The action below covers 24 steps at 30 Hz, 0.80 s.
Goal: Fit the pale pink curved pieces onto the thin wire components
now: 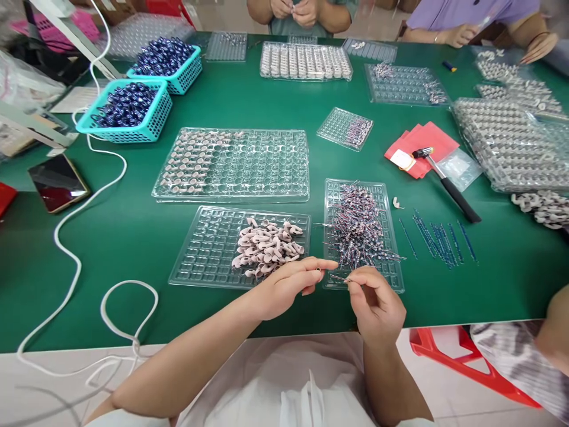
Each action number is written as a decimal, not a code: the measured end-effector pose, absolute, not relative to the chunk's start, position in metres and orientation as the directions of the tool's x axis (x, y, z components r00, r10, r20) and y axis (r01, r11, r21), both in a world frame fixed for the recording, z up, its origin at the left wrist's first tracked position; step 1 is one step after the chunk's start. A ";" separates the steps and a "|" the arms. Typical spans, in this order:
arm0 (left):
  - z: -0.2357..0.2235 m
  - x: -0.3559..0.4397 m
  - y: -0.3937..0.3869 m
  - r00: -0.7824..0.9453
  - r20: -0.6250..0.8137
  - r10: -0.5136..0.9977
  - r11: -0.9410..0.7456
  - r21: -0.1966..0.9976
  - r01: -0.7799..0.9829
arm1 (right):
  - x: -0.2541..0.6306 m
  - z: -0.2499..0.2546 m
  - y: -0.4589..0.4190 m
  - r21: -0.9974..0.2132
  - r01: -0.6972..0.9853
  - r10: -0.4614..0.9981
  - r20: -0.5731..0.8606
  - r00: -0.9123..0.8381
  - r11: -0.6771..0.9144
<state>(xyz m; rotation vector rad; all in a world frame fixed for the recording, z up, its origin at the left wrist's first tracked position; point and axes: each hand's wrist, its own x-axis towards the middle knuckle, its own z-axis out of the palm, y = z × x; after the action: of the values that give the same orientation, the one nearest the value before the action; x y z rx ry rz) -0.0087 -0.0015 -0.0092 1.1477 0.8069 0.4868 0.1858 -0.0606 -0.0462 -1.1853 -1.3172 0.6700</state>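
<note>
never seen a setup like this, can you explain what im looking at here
There is no machine, just a person's bare left hand and right hand, seen from one camera worn on the person's head, looking forward and down. On the green table, one clear plastic tray holds a pile of pale curved pieces; the tray to its right holds small wire-legged parts. Turquoise baskets of shiny dark-blue parts stand far left, and a hammer lies at right. The right hand pinches a thin wire-like piece. Whether the left hand holds anything is hard to tell.
</note>
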 end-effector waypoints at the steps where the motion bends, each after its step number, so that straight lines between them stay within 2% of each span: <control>1: -0.011 -0.009 -0.002 0.625 -0.305 0.719 0.339 0.938 0.068 | 0.185 -0.047 -0.061 -0.918 0.241 0.907 0.365 0.211 0.314; 7: -0.012 -0.001 -0.005 0.554 -0.225 0.802 0.151 0.972 0.178 | 0.185 -0.048 -0.062 -0.923 0.252 0.903 0.352 0.247 0.291; 11: -0.014 0.003 -0.006 0.487 -0.194 0.852 0.148 0.980 0.132 | 0.185 -0.047 -0.060 -0.917 0.255 0.901 0.365 0.233 0.305; 15: -0.018 0.005 -0.008 0.429 -0.186 0.884 0.149 0.982 0.117 | 0.184 -0.047 -0.059 -0.876 0.330 0.882 0.428 0.199 0.351; 20: -0.017 0.006 -0.010 0.405 -0.201 0.892 0.164 0.979 0.124 | 0.182 -0.046 -0.058 -0.856 0.385 0.873 0.443 0.205 0.344; 24: -0.016 0.006 -0.009 0.405 -0.185 0.895 0.138 0.980 0.143 | 0.182 -0.045 -0.058 -0.860 0.368 0.873 0.444 0.201 0.353</control>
<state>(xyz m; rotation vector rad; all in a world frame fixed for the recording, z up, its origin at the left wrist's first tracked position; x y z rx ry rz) 0.0058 -0.0089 -0.0157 1.3377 1.0372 0.7169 0.1816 -0.0579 -0.0450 -1.2297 -1.3893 0.5187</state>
